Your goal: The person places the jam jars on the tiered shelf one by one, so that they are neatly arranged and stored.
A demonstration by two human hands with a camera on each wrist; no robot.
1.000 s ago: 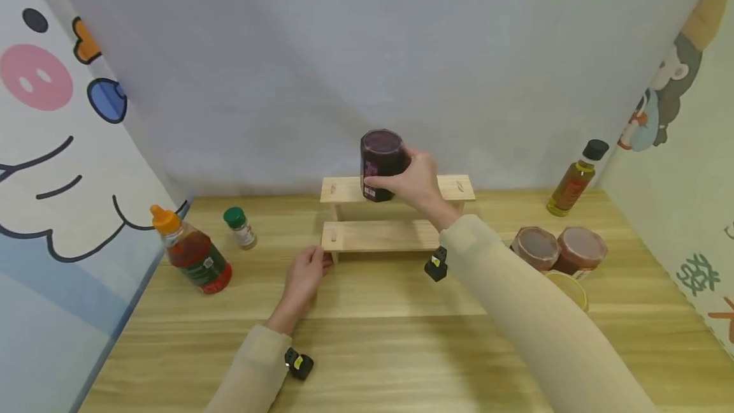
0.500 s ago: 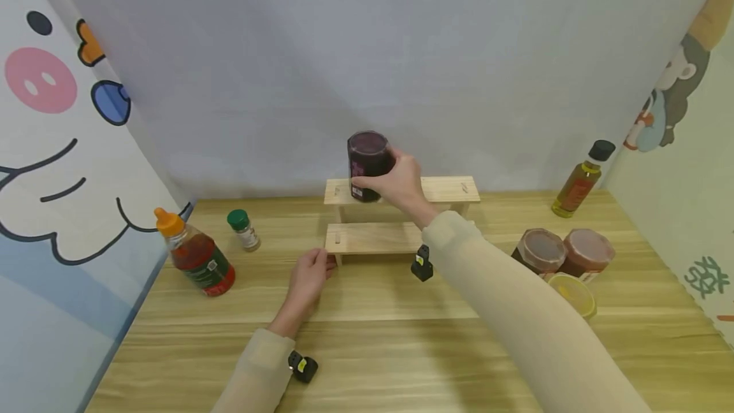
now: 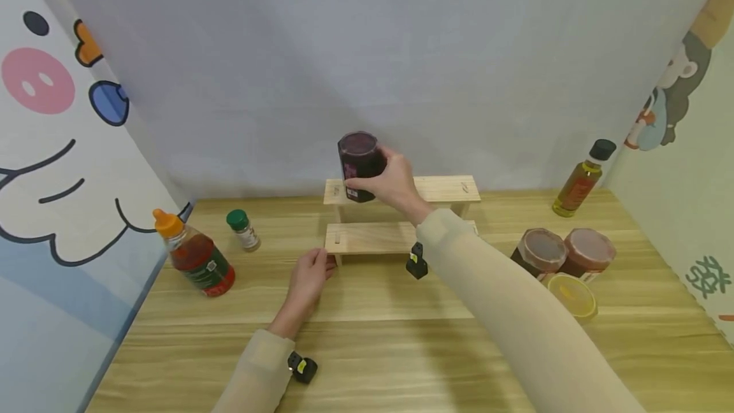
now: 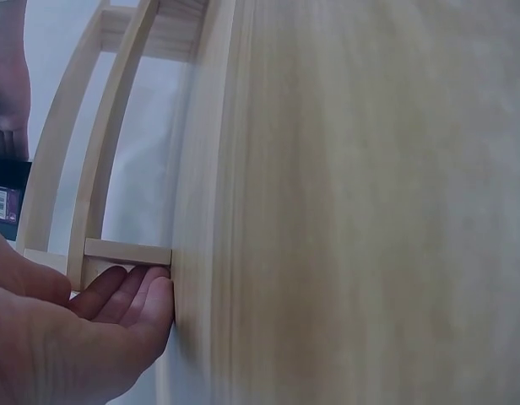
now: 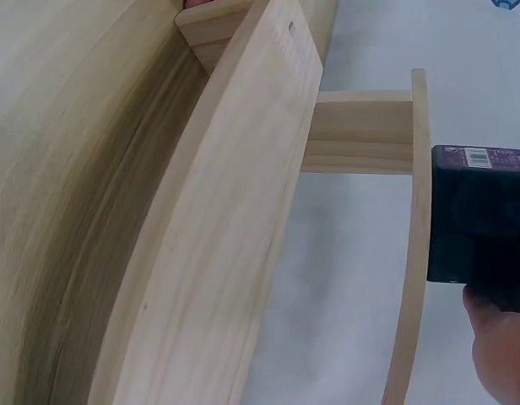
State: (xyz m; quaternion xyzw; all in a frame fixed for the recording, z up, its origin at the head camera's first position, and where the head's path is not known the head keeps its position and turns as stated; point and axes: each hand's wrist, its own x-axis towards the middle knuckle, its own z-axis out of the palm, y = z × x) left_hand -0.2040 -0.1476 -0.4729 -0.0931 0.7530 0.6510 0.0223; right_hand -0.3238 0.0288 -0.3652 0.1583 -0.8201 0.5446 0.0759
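Note:
My right hand [image 3: 392,180] grips a dark purple faceted jar [image 3: 360,157] at the left part of the upper board of a two-tier wooden rack [image 3: 373,238]. Thumb and fingers lie on opposite sides of the jar. In the right wrist view the jar [image 5: 475,224], with its barcode label, has its base right at the upper board [image 5: 419,211]. At the rack's lower left end is my left hand [image 3: 306,278]. The left wrist view shows that hand's bent fingers [image 4: 150,308] against the rack's leg [image 4: 129,251], with the thumb by the board end.
At left stand a red sauce bottle [image 3: 201,257] with an orange cap and a small green-capped shaker [image 3: 243,230]. To the right are two dark jars [image 3: 539,250], a yellow-rimmed round container [image 3: 571,295] and an oil bottle [image 3: 582,180]. A pale wall [image 3: 258,81] rises behind the rack.
My right hand has moved left along the upper board with the jar. My left hand has stayed at the rack's lower left end.

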